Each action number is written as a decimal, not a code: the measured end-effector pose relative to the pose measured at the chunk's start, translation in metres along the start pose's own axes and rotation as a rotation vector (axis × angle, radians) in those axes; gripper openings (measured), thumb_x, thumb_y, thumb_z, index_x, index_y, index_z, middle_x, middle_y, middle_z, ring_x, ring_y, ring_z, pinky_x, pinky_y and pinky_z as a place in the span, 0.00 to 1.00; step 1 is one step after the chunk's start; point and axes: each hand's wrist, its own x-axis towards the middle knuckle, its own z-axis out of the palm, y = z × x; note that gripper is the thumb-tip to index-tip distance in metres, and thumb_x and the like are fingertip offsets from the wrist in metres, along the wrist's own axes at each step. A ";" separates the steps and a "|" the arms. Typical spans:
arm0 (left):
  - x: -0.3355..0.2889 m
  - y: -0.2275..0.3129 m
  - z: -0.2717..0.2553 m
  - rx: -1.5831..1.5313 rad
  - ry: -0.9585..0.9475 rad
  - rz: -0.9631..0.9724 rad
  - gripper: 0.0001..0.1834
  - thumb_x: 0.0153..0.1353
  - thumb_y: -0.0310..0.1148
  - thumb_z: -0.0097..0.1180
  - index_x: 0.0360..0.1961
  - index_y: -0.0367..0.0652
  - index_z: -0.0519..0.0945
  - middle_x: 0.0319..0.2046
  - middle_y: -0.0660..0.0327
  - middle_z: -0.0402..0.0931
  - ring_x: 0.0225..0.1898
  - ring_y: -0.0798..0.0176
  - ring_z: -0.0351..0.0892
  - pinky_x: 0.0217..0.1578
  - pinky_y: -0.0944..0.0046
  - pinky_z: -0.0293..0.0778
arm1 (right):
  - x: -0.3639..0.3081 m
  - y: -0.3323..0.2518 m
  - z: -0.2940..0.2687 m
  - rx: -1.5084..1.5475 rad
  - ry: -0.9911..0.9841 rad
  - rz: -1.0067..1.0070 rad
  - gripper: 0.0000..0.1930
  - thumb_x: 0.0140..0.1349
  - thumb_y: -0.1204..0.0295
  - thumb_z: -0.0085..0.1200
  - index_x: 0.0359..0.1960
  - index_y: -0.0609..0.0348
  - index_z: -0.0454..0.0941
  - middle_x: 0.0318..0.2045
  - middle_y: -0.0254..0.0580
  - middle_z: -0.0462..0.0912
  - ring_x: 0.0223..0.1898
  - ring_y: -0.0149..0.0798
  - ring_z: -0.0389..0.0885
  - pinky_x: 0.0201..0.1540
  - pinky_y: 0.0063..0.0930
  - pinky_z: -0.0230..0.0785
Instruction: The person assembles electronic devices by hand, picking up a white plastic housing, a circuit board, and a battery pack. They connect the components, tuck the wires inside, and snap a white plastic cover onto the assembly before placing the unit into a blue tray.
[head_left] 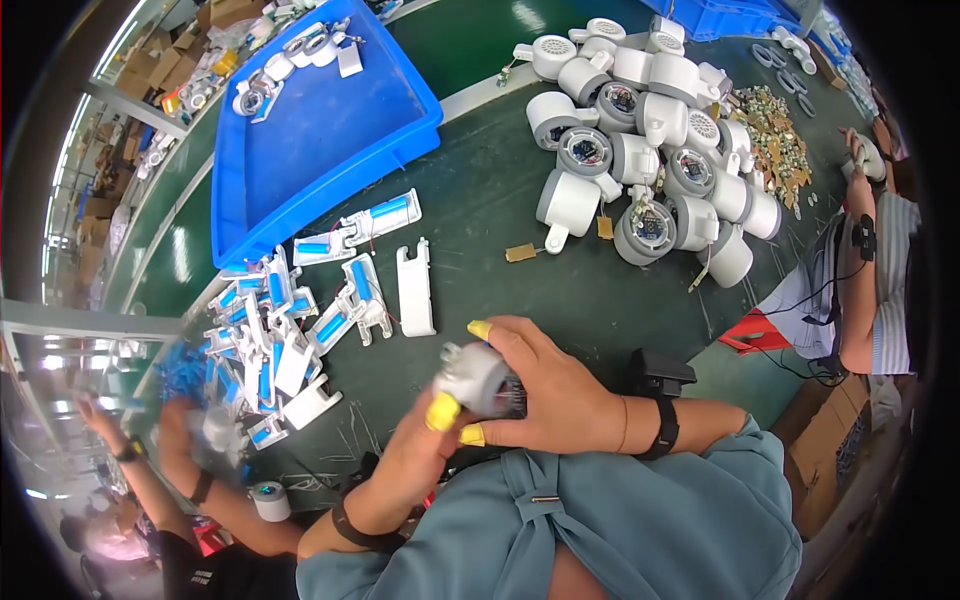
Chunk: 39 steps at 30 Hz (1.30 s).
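Between my two hands is a small white and grey round housing [470, 376], slightly blurred, with a dark opening toward my right palm. My left hand [418, 445] grips it from the lower left, with a yellow finger cot on its thumb. My right hand [565, 392] closes on it from the right, with yellow cots on the thumb and a finger. Just beyond lies a white plastic half-shell [415, 290]. To the left is a heap of white handle parts [265, 340] with blue cylindrical cells. A pile of white round housings [650, 130], some showing circuit boards, stands at the far right.
A blue tray [228, 190] holding a few housings stands at the far left. Small brown and metal parts [770, 140] are heaped beside the housings. Co-workers' arms [225, 505] reach in at the left; another person [860, 260] sits at the right. A white cup-shaped housing [270, 502] stands lower left.
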 end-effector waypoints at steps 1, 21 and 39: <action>-0.002 -0.008 -0.003 0.176 0.019 -0.127 0.34 0.70 0.41 0.44 0.70 0.38 0.48 0.62 0.57 0.61 0.59 0.62 0.67 0.56 0.63 0.67 | -0.001 -0.003 -0.002 -0.100 -0.003 0.061 0.36 0.53 0.65 0.65 0.61 0.61 0.60 0.53 0.50 0.66 0.45 0.47 0.76 0.47 0.33 0.71; 0.033 0.023 -0.040 1.093 -0.147 0.552 0.22 0.47 0.15 0.54 0.47 0.37 0.77 0.40 0.57 0.79 0.42 0.57 0.79 0.45 0.64 0.73 | -0.004 0.022 -0.021 -0.048 -0.119 -0.032 0.40 0.42 0.74 0.67 0.57 0.59 0.57 0.50 0.47 0.71 0.50 0.46 0.75 0.52 0.34 0.69; 0.023 0.004 -0.060 0.542 -0.169 0.359 0.20 0.57 0.12 0.52 0.52 0.34 0.73 0.45 0.57 0.74 0.43 0.65 0.78 0.44 0.67 0.74 | 0.005 0.028 -0.014 -0.179 0.070 -0.136 0.49 0.40 0.79 0.68 0.65 0.63 0.49 0.53 0.50 0.70 0.53 0.46 0.74 0.56 0.33 0.67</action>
